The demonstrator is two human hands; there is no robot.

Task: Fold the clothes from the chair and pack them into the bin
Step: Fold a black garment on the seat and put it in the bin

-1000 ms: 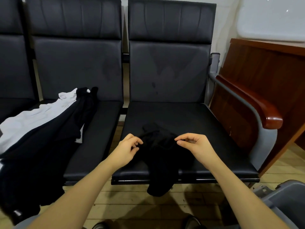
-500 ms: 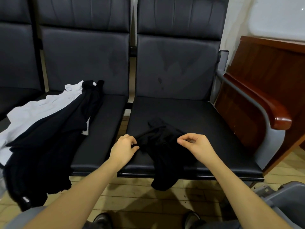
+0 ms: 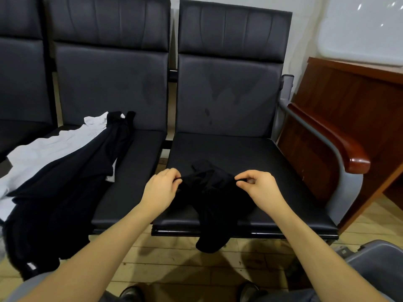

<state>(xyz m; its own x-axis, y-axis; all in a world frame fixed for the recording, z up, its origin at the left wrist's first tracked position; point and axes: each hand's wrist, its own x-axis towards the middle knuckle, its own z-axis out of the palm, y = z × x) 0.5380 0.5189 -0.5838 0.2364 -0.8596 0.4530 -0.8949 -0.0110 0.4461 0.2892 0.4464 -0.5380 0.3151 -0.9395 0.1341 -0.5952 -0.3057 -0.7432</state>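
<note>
A crumpled black garment (image 3: 209, 192) lies on the right chair seat (image 3: 272, 171), one end drooping over the near edge; left hand (image 3: 160, 188) and right hand (image 3: 259, 186) each pinch it, apparently by a hem.

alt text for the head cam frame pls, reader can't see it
Both hands, left hand and right hand, pinch the top edge of a small black garment on the right chair seat, its lower end hanging over the front edge. A pile of black and white clothes lies on the next seat left; a grey bin corner shows bottom right.
</note>
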